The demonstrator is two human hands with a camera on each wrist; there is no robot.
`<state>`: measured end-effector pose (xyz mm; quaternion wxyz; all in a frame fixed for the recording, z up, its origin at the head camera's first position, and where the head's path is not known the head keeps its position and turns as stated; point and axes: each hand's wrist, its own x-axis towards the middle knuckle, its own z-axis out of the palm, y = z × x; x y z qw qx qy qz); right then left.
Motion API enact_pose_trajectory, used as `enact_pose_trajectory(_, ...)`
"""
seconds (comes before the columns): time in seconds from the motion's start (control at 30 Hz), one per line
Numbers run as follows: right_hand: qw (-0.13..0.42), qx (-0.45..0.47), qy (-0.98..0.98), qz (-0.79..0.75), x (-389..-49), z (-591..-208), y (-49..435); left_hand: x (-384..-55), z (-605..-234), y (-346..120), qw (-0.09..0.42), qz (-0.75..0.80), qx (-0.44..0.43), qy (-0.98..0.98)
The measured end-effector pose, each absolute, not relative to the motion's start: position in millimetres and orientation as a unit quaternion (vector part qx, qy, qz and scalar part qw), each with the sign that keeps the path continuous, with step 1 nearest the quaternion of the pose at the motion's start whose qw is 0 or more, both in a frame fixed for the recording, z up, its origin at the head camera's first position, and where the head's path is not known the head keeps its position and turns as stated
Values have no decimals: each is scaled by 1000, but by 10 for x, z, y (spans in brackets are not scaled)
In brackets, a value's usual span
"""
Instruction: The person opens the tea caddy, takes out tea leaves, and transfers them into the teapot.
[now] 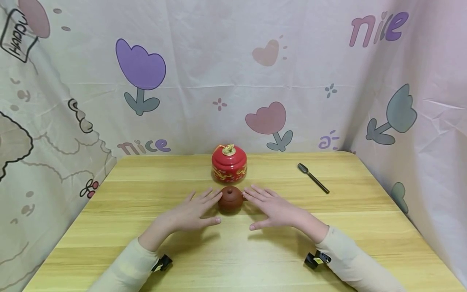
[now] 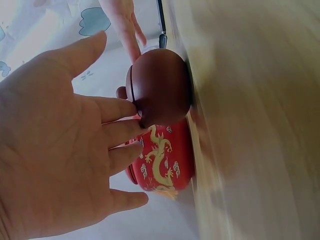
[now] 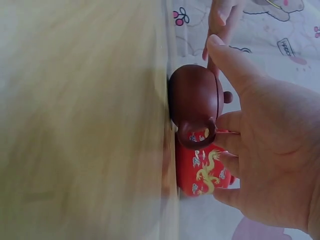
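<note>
A small brown clay teapot (image 1: 230,200) with a knobbed lid stands upright on the table between both hands. My left hand (image 1: 191,211) is on its left, fingers extended, fingertips at the teapot's side by what looks like the spout (image 2: 142,116). On the other side my right hand (image 1: 273,207) has straight fingers, their tips beside the looped handle (image 3: 197,137); whether they touch it I cannot tell. Both thumbs are spread toward the near side. Neither hand grips anything. Just behind the teapot sits a lidded red jar (image 1: 229,164) with gold dragons and a gold knob.
A dark, slim-handled scoop (image 1: 313,178) lies at the back right of the wooden table (image 1: 233,251). Beyond the table's back edge hangs a pale printed cloth (image 1: 204,52), which also runs along both sides.
</note>
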<state>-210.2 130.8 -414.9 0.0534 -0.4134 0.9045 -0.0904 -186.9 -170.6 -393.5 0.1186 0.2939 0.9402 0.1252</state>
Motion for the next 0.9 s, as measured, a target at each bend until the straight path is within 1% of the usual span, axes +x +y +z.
enact_pose_trajectory(0.33, 58, -401, 908, -104, -2018, -4146, 1414, -1850, -3948, -1628, 120, 118, 318, 933)
enact_pose_trajectory(0.6, 44, -399, 910, -105, -1942, -4143, 1514, -1831, -3954, -1522, 120, 97, 324, 933)
enact_pose_trajectory(0.9, 45, -388, 914, -106, -1872, -4125, 1612, -1805, -3934, -1399, 112, 78, 342, 930)
